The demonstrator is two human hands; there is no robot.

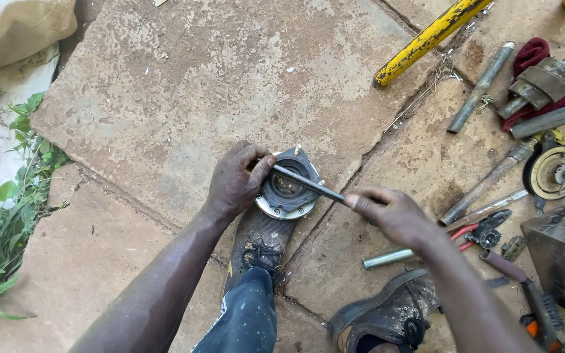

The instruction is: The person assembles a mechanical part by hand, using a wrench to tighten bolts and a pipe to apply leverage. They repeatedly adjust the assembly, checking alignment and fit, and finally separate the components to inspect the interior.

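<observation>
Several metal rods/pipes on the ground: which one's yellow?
The long pipe at the top, lying diagonally on the stone slab. It alone is painted yellow, chipped; the other pipes to its right are bare grey metal.

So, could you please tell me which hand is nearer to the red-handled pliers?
Right. The right hand sits just beside the red-handled pliers; the left hand is farther away, resting on the round metal hub.

Greasy dull metal hub [287,189], smooth steel rod [307,184], rough matt stone slabs [184,85], chipped yellow-painted bar [429,38].
</observation>
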